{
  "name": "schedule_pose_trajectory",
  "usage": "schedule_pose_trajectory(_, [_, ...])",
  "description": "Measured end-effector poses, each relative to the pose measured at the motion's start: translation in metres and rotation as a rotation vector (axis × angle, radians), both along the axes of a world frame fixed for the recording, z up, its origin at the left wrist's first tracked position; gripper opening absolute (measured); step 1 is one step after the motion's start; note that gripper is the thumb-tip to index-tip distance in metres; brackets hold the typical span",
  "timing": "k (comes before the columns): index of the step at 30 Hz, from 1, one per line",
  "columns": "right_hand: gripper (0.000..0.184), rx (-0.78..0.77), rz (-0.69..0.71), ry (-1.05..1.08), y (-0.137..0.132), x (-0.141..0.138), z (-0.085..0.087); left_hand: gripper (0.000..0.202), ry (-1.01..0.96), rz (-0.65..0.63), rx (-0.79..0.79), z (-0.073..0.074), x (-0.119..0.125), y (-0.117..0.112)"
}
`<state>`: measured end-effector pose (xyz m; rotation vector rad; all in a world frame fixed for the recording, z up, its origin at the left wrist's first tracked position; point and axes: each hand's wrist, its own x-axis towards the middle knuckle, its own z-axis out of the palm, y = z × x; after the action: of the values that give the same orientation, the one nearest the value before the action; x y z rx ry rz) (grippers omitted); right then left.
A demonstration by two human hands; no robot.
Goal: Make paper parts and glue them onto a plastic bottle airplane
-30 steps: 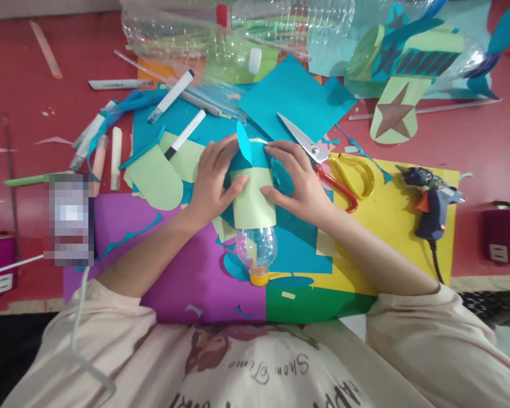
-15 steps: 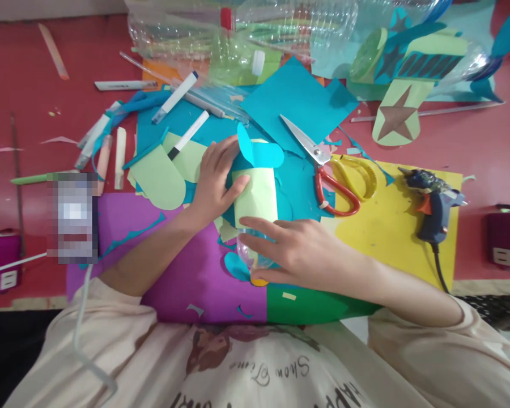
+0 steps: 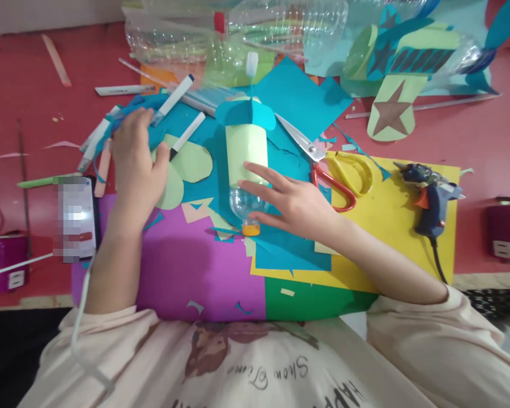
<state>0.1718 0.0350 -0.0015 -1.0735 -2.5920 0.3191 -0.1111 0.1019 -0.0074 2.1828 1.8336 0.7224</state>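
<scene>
A small clear plastic bottle (image 3: 242, 199) with an orange cap lies on the blue paper, cap towards me. Pale green paper (image 3: 245, 150) wraps its body, and blue paper pieces (image 3: 261, 115) stand at its far end. My right hand (image 3: 300, 204) lies across the bottle's right side, its fingers stretched and spread against wrap, neck and cap. Off to the left, my left hand (image 3: 138, 156) is over the blue paper strips (image 3: 153, 102), thumb apart from the bent fingers. Its fingertips are close to a white marker (image 3: 174, 99); whether they touch anything is unclear. Rounded green paper pieces (image 3: 193, 161) lie beside its thumb.
Scissors (image 3: 301, 139) with red and yellow handles lie open right of the bottle. A corded glue gun (image 3: 432, 207) rests on yellow paper (image 3: 386, 238). A phone (image 3: 79, 218) with a white cable is at left. Large clear bottles (image 3: 289, 28) and a paper-decorated bottle (image 3: 412, 54) stand behind.
My left hand has let go of the wrapped bottle and moved left to the blue strips. The bottle has shifted away from me and slightly left, my right hand still against it.
</scene>
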Motion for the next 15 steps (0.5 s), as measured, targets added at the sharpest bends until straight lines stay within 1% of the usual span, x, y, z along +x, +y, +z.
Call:
schedule_pose_trajectory(2, [0.049, -0.016, -0.005, 0.034, 0.002, 0.000, -0.003, 0.055, 0.091, 0.103, -0.032, -0.006, -0.012, -0.006])
schedule_pose_trajectory(3, [0.049, -0.028, -0.001, 0.050, 0.003, 0.000, -0.004, 0.052, 0.122, 0.123, -0.036, -0.010, -0.017, -0.009])
schedule_pose_trajectory(5, [0.049, -0.055, 0.007, 0.082, 0.004, 0.001, -0.005, 0.043, 0.160, 0.121, -0.039, -0.017, -0.024, -0.015])
schedule_pose_trajectory(7, [0.048, -0.079, 0.010, 0.113, 0.004, 0.001, -0.006, 0.037, 0.151, 0.134, -0.011, -0.022, -0.028, -0.019])
schedule_pose_trajectory(10, [0.052, -0.098, 0.004, 0.124, 0.002, 0.000, -0.008, 0.044, 0.134, 0.184, 0.026, -0.027, -0.032, -0.020])
schedule_pose_trajectory(12, [0.059, -0.116, -0.013, 0.109, 0.000, -0.002, -0.009, 0.042, 0.134, 0.184, 0.040, -0.031, -0.036, -0.018])
schedule_pose_trajectory(14, [0.062, -0.150, -0.027, 0.101, -0.002, -0.003, -0.009, 0.031, 0.103, 0.139, 0.062, -0.035, -0.040, -0.015])
schedule_pose_trajectory(15, [0.060, -0.167, -0.029, 0.101, -0.002, -0.004, -0.008, 0.026, 0.067, 0.106, 0.066, -0.038, -0.042, -0.014])
